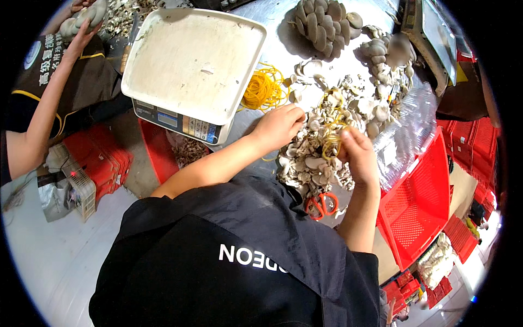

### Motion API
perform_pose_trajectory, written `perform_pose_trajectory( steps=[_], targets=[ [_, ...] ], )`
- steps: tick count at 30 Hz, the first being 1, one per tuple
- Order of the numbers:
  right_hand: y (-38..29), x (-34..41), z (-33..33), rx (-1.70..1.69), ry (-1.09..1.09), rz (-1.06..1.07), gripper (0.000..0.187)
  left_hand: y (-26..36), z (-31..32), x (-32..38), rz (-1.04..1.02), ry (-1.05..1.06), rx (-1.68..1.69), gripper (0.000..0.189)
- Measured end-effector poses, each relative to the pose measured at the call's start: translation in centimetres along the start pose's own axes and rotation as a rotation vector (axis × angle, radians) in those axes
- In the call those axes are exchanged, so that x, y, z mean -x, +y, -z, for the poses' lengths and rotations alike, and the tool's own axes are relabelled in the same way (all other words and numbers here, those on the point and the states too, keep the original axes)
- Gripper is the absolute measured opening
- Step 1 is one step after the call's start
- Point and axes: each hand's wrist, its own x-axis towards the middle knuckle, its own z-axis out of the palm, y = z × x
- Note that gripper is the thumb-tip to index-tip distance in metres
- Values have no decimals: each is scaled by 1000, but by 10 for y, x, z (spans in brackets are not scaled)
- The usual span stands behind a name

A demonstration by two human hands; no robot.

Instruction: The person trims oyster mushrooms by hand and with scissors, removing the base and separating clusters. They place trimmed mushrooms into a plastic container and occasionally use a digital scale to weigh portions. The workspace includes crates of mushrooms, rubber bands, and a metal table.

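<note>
My right hand [358,155] pinches several yellow rubber bands [331,141] above a pile of oyster mushroom pieces [314,163]. To its left, my left hand [282,124] rests with curled fingers at the pile's edge; whether it holds anything is hidden. A tangled heap of yellow rubber bands [263,90] lies just beyond that hand, beside the digital scale with its cream tray [192,61]. Scissors with orange-red handles [322,206] lie at the near edge of the pile. Farther back sits a large grey oyster mushroom cluster [325,26].
Clear plastic boxes [404,135] lean right of the pile, above an empty red crate [416,212]. A second scale [429,41] stands at the back right. At the left, a co-worker's arm [45,106] holds mushrooms [83,18]. Red crates [100,157] stand below.
</note>
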Motion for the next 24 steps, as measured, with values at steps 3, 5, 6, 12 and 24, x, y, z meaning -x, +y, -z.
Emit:
perform_pose_trajectory(
  steps=[3,5,6,12,24],
  targets=[
    [7,1,16,-488,-43,143,22,2,-4,-3,186,23,179,14],
    [7,-2,12,-370,218,101,24,11,0,-2,392,-56,400,14],
    [6,-6,12,-264,228,135,25,24,6,-3,382,-114,443,12],
    [-33,-55,-31,493,-35,318,28,25,-31,0,67,-61,292,20],
    [-29,-129,-43,1252,331,646,44,3,16,4,238,133,178,14]
  ],
)
